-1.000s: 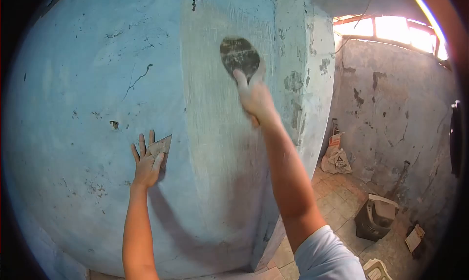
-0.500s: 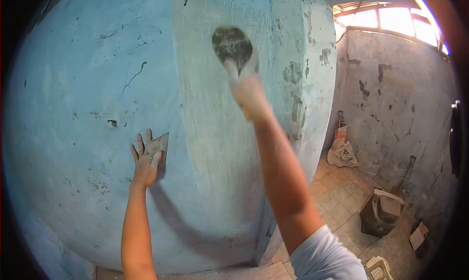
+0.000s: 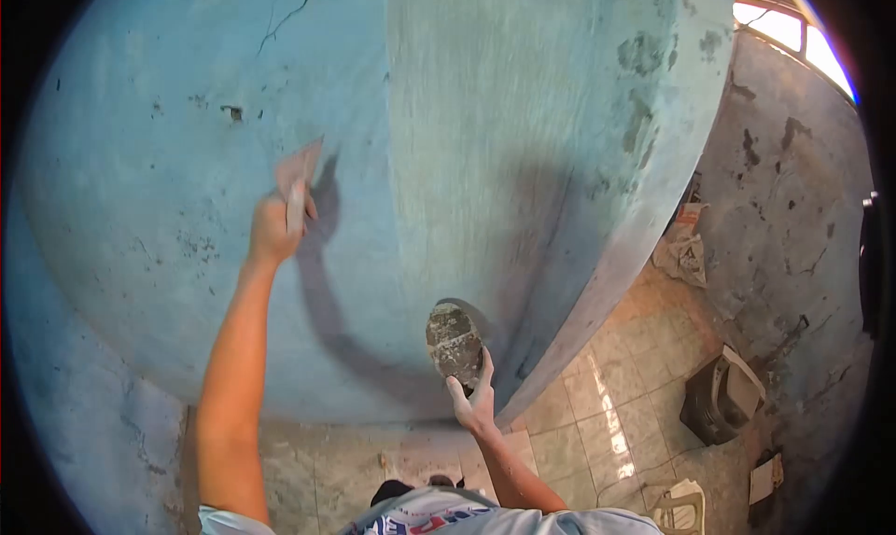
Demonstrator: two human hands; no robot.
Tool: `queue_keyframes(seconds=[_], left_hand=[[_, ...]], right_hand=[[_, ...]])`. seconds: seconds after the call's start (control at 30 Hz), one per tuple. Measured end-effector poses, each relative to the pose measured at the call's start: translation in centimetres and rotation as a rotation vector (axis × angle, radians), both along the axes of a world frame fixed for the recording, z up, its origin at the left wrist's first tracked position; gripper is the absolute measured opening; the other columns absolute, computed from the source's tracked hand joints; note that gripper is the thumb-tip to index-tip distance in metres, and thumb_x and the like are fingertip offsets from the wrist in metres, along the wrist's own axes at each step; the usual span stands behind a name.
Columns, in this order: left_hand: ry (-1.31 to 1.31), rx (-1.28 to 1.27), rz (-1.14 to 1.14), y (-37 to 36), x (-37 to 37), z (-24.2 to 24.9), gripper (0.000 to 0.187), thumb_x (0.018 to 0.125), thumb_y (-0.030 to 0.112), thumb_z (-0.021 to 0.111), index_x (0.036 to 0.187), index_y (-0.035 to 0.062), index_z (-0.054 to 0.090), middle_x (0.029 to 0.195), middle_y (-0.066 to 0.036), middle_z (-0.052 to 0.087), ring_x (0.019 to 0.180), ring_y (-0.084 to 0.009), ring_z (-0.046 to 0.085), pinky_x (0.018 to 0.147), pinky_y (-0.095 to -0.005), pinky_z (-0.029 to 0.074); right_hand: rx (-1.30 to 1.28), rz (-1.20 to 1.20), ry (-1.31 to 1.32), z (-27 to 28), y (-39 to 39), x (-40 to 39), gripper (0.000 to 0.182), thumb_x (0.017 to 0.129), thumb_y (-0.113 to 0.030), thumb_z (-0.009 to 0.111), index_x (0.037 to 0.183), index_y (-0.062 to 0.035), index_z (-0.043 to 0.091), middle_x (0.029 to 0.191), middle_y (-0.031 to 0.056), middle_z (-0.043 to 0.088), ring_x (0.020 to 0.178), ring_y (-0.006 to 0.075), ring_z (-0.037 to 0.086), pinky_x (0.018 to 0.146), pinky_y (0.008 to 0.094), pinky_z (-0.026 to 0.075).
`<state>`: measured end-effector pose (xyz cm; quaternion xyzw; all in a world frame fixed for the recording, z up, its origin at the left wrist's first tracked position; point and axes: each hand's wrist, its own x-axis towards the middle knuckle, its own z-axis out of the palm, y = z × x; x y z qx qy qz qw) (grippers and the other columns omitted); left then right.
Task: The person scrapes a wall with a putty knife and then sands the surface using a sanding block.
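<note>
Level with the middle of the blue wall [image 3: 149,246], my left hand [image 3: 277,222] is closed round a putty knife [image 3: 299,166], its flat blade pointing up. Lower down, my right hand [image 3: 476,406] grips a dark oval pad [image 3: 455,342] smeared with pale residue, thumb and fingers at its lower end. The pad overlaps the bottom of a pale, streaky strip [image 3: 467,162] that runs down the wall. Both arms cast shadows on the wall.
To the right the wall ends in a chipped corner edge [image 3: 667,190]. Beyond it, a dark bin-like container [image 3: 714,404] stands on the tiled floor [image 3: 597,423], with a printed sack [image 3: 686,255] behind. A pale plastic object [image 3: 681,509] is near my right side.
My right hand has come down with the pad from high on the strip to its bottom. My left hand now grips the putty knife with fingers curled. The view has tilted downward.
</note>
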<state>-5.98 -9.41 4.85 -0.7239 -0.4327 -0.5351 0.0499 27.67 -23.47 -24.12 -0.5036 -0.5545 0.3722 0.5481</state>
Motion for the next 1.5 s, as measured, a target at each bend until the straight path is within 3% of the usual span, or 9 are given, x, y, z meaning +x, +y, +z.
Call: queue_keyframes(seconds=[0.27, 0.3, 0.4, 0.43, 0.57, 0.77, 1.07, 1.33, 1.5], left_hand=[[0.079, 0.263, 0.074, 4.4, -0.3, 11.8, 0.062, 0.113, 0.042, 0.047, 0.069, 0.0011, 0.062, 0.059, -0.013, 0.061, 0.060, -0.0315, 0.062, 0.058, -0.0431, 0.044], [0.117, 0.269, 0.128, 5.9, -1.1, 12.4, 0.054, 0.113, 0.039, 0.048, 0.082, 0.0022, 0.073, 0.079, -0.013, 0.074, 0.088, -0.0316, 0.070, 0.081, -0.0443, 0.051], [0.323, 0.780, 0.219, 7.4, -0.5, 13.0, 0.044, 0.111, 0.035, 0.047, 0.109, 0.0057, 0.079, 0.114, -0.013, 0.078, 0.120, -0.0315, 0.065, 0.112, -0.0487, 0.040], [0.362, 0.659, 0.218, 8.5, -1.2, 12.8, 0.044, 0.110, 0.032, 0.044, 0.138, 0.0101, 0.071, 0.144, -0.008, 0.069, 0.141, -0.0294, 0.055, 0.127, -0.0511, 0.023], [0.309, 0.711, 0.384, 10.8, -1.9, 10.7, 0.047, 0.111, 0.031, 0.041, 0.147, 0.0154, 0.066, 0.158, 0.006, 0.058, 0.154, -0.0272, 0.044, 0.130, -0.0493, 0.022], [0.359, 0.721, 0.427, 10.7, -2.2, 10.4, 0.046, 0.112, 0.032, 0.039, 0.142, 0.0156, 0.070, 0.158, 0.004, 0.059, 0.154, -0.0257, 0.045, 0.129, -0.0502, 0.024], [0.338, 0.737, 0.415, 11.1, -2.1, 10.6, 0.047, 0.112, 0.037, 0.039, 0.140, 0.0179, 0.071, 0.156, 0.008, 0.060, 0.152, -0.0251, 0.047, 0.129, -0.0496, 0.026], [0.312, 0.736, 0.415, 11.1, -1.9, 10.5, 0.049, 0.113, 0.039, 0.036, 0.141, 0.0178, 0.071, 0.155, 0.007, 0.061, 0.152, -0.0256, 0.047, 0.129, -0.0493, 0.025], [0.316, 0.754, 0.409, 11.0, -2.0, 10.2, 0.048, 0.113, 0.038, 0.036, 0.139, 0.0198, 0.073, 0.155, 0.006, 0.061, 0.152, -0.0265, 0.046, 0.129, -0.0493, 0.024]], right_hand=[[0.161, 0.052, 0.088, 6.8, 0.6, -4.7, 0.107, 0.087, -0.013, 0.084, 0.166, 0.0004, 0.014, 0.146, 0.0264, 0.057, 0.133, 0.0323, 0.061, 0.114, 0.0433, 0.047], [0.194, 0.049, 0.079, 8.1, 1.5, -5.4, 0.108, 0.086, -0.013, 0.085, 0.166, 0.0005, 0.013, 0.145, 0.0267, 0.058, 0.132, 0.0327, 0.061, 0.114, 0.0435, 0.047], [0.252, 0.002, 0.029, 11.8, 3.8, -7.3, 0.115, 0.082, -0.017, 0.090, 0.165, 0.0009, 0.011, 0.141, 0.0288, 0.060, 0.131, 0.0345, 0.064, 0.114, 0.0450, 0.049], [0.278, -0.012, 0.022, 12.7, 4.8, -7.9, 0.118, 0.081, -0.019, 0.092, 0.165, 0.0008, 0.011, 0.141, 0.0294, 0.061, 0.130, 0.0353, 0.065, 0.113, 0.0455, 0.050], [0.407, -0.123, -0.035, 15.9, 7.9, -9.8, 0.130, 0.077, -0.026, 0.098, 0.167, -0.0009, 0.008, 0.136, 0.0311, 0.065, 0.125, 0.0393, 0.069, 0.108, 0.0471, 0.055], [0.457, -0.209, -0.212, 16.8, 10.8, -10.9, 0.129, 0.080, -0.028, 0.095, 0.168, -0.0034, 0.004, 0.130, 0.0331, 0.069, 0.115, 0.0449, 0.073, 0.098, 0.0477, 0.062], [0.668, -0.209, -0.200, 30.7, 13.0, -11.6, 0.096, 0.079, -0.030, 0.093, 0.159, -0.0052, 0.045, 0.114, 0.0273, 0.076, 0.107, 0.0386, 0.077, 0.093, 0.0444, 0.062], [0.548, -0.231, -0.047, 12.4, 10.9, -12.6, 0.081, 0.079, -0.025, 0.096, 0.149, -0.0057, 0.059, 0.129, 0.0264, 0.072, 0.122, 0.0347, 0.072, 0.099, 0.0425, 0.061], [0.698, -0.221, -0.177, 20.9, 12.6, -11.8, 0.077, 0.080, -0.027, 0.095, 0.146, -0.0069, 0.062, 0.125, 0.0270, 0.073, 0.114, 0.0372, 0.075, 0.097, 0.0433, 0.062]])
